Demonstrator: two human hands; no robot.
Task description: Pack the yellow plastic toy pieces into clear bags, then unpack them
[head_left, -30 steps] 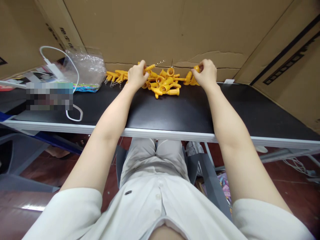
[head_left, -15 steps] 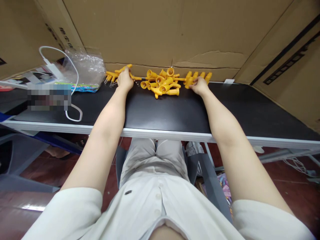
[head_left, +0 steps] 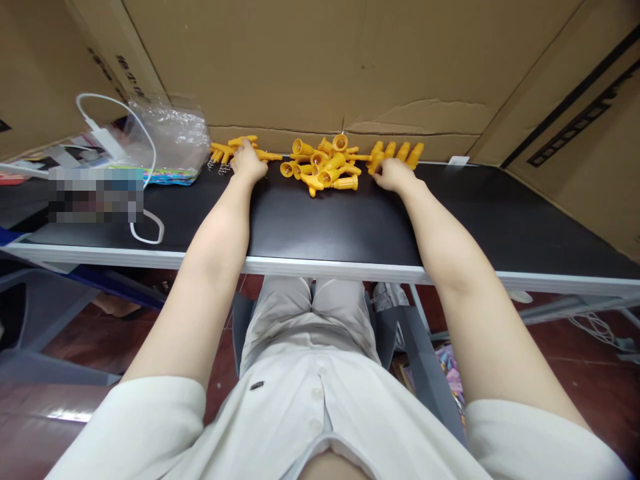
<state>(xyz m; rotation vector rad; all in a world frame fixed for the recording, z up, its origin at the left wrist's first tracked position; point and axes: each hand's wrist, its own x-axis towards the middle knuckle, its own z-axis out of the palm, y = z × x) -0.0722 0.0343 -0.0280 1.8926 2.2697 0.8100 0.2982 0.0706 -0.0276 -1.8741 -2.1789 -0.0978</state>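
At the back of the black table, my left hand (head_left: 249, 162) reaches over a group of yellow corkscrews (head_left: 219, 152) with bare metal spirals, its fingers around one yellow handle. My right hand (head_left: 396, 175) has its thumb and fingers closed at the leftmost of several yellow plastic sleeves (head_left: 375, 160), which stand in a row. Part of that grip is hidden by the hand itself. Between my hands lies a pile of yellow sleeved corkscrews (head_left: 325, 165), their hollow ends mostly facing me.
A cardboard wall (head_left: 350, 67) rises behind the table (head_left: 330, 227). On the left are a clear plastic bag (head_left: 170, 137), colourful flat packets (head_left: 173, 177) and a white cable (head_left: 153, 133). A small white piece (head_left: 459, 161) lies at the back right.
The yellow corkscrew under my left hand sits lower and further left, and the fingers have shifted left. My right hand has moved slightly left along the sleeves. The middle pile looks the same.
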